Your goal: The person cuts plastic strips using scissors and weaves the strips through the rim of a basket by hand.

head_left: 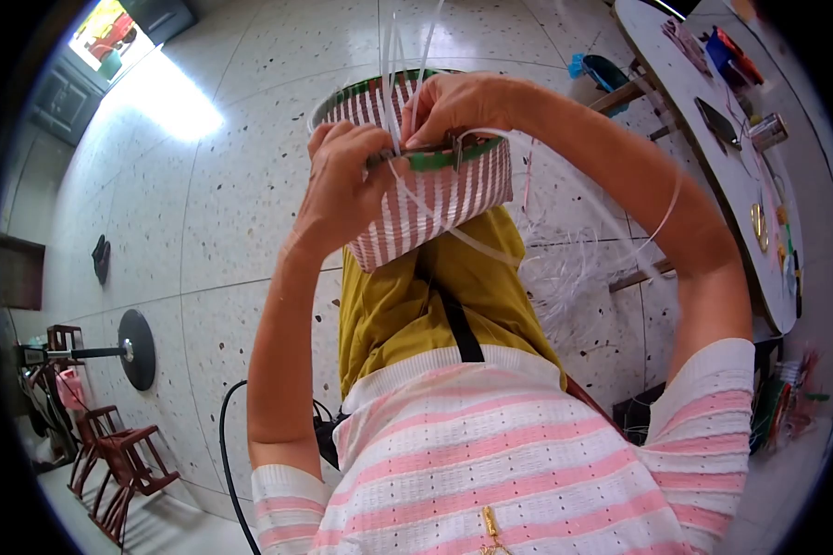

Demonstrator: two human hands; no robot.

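Note:
A woven basket [435, 199] with pink and white stripes and a green rim rests on my lap, tilted. At its near rim, my left hand [347, 171] is closed around the rim's left part. My right hand [449, 106] has its fingers pinched at the same rim, close to my left fingertips, by a white plastic strip [396, 116]. More strips rise from there, and long ones loop to the right past my forearm. A small dark metal piece [457, 153] sits at the rim beside my right hand. What lies between my fingertips is partly hidden.
On the right stands a long white table [745, 171] with a phone [718, 122], a can [768, 131] and small tools. Loose clear strips [565, 287] lie on the floor. Wooden chairs [125, 453] and a round black base [138, 350] are at the left.

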